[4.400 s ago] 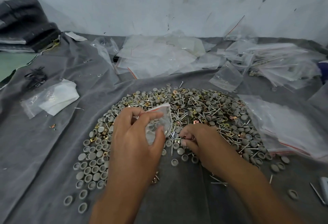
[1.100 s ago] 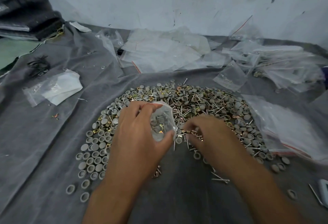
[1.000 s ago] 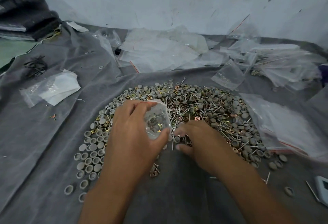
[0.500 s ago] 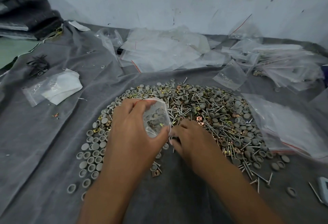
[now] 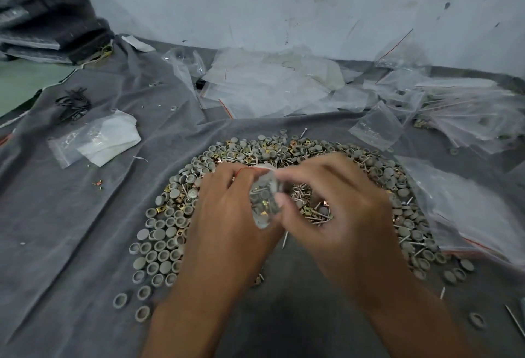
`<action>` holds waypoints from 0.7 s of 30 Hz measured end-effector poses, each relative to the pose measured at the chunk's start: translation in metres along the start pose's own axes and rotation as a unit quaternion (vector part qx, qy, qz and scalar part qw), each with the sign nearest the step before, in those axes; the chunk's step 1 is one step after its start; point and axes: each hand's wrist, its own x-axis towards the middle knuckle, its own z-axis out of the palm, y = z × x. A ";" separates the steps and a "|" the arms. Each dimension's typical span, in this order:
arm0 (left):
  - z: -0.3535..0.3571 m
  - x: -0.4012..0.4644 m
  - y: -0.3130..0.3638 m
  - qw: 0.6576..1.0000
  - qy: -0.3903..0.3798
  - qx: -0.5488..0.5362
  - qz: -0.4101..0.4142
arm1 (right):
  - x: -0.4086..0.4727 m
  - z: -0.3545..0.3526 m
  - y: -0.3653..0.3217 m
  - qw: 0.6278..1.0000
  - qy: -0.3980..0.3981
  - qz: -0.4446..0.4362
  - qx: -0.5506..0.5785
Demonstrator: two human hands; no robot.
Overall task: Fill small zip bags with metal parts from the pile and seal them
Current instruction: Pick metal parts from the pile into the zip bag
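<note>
A small clear zip bag [image 5: 264,201] with grey caps, nails and gold clips inside hangs between my hands above the pile of metal parts [image 5: 295,164]. My left hand [image 5: 227,215] grips the bag's left side, fingers at its red-lined top. My right hand [image 5: 335,210] is blurred; its fingers pinch the bag's top edge and its thumb lies against the bag's right side. The pile spreads in an arc on the grey cloth [image 5: 71,230]: round grey caps, thin nails, gold square clips.
Empty zip bags [image 5: 272,85] lie heaped at the back. Filled bags [image 5: 466,113] stack at the right, and a large clear bag [image 5: 468,210] lies beside the pile. A bag with white paper [image 5: 99,139] sits left. Dark folded cloth [image 5: 48,17] is at the far left.
My right hand has left the pile and risen to the top of the bag. The left hand keeps holding the bag, which now holds more parts.
</note>
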 end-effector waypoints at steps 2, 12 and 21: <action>0.000 0.000 0.000 1.000 0.003 0.003 -0.005 | -0.003 0.004 0.001 0.999 -0.025 0.018 -0.017; -0.001 0.001 -0.001 1.000 0.001 0.028 -0.007 | 0.002 0.001 0.023 0.997 0.041 0.062 0.025; -0.005 0.004 -0.004 1.000 0.014 0.019 -0.006 | -0.025 0.026 0.066 0.917 -0.308 0.221 -0.125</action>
